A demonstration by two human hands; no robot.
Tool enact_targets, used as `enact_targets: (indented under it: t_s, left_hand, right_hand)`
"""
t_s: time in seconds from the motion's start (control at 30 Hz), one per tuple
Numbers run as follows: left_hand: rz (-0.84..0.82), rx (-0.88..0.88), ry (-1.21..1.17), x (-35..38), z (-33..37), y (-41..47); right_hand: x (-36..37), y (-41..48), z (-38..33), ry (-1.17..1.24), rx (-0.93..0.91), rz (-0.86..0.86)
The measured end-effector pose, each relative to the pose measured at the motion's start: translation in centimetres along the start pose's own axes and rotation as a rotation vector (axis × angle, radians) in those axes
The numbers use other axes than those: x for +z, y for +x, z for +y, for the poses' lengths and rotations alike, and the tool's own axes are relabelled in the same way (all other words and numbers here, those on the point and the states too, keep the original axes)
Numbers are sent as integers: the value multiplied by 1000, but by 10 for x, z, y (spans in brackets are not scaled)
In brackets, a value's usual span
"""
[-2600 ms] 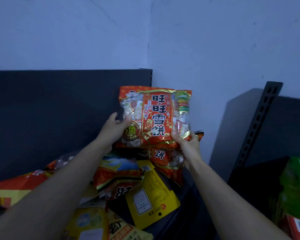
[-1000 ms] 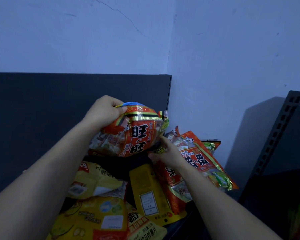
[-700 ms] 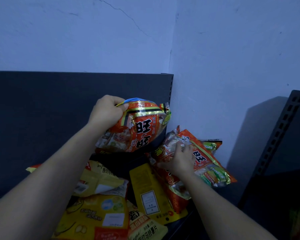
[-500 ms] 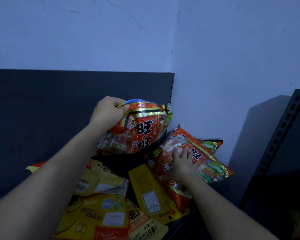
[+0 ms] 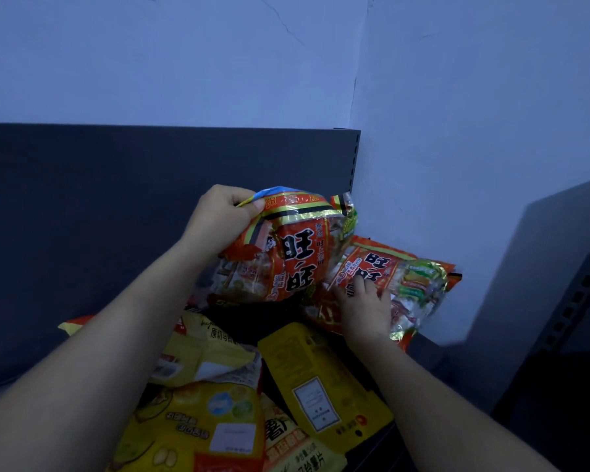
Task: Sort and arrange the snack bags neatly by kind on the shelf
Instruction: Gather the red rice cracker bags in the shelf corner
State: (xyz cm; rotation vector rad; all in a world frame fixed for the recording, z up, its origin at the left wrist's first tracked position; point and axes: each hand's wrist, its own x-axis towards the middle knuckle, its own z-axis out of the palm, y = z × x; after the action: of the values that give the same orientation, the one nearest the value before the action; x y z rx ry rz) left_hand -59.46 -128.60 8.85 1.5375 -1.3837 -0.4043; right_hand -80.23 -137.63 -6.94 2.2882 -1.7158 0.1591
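Note:
My left hand [image 5: 220,221] grips the top edge of a red rice-cracker bag [image 5: 286,253] and holds it up near the dark back panel of the shelf. My right hand [image 5: 363,308] lies flat, fingers spread, on a second red rice-cracker bag [image 5: 402,281] that lies in the shelf's right corner against the wall. Another red bag [image 5: 324,313] peeks out beneath it. Yellow chip bags [image 5: 201,413] and a yellow pouch [image 5: 321,379] lie mixed in front, partly under my forearms.
The dark shelf back panel [image 5: 99,216] spans the left. The pale wall [image 5: 457,131] closes the right side. A slotted upright of a neighbouring shelf [image 5: 579,291] stands at far right. Another yellow chip bag [image 5: 293,447] lies at the bottom edge.
My right hand slid from under the held bag onto the lying red bag and pressed it flatter into the corner. My left hand kept its grip, shifting the held bag slightly right.

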Motion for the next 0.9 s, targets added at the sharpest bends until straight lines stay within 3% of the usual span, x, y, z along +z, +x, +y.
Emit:
enact_targets:
  t_s: [0.2, 0.37, 0.43, 0.57, 0.7, 0.83, 0.9]
  left_hand:
    - [-8, 9, -63, 1, -1, 4]
    - [-61, 13, -102, 1, 3, 5]
    - [-89, 10, -136, 1, 7, 7]
    - [-138, 12, -224, -6, 15, 12]
    - [-198, 48, -294, -10, 23, 14]
    - [-76, -38, -697, -4, 28, 20]
    - [10, -94, -766, 5, 23, 25]
  right_hand:
    - [4, 14, 2, 361, 38, -28]
    - [-24, 8, -7, 1124, -44, 33]
    - [-38, 6, -3, 1323, -90, 44]
    - [-52, 7, 7, 1412, -78, 53]
    - [-48, 2, 5, 1271, -35, 81]
    - [-54, -8, 7, 1363, 19, 203]
    - [-57, -8, 11, 1485, 105, 245]
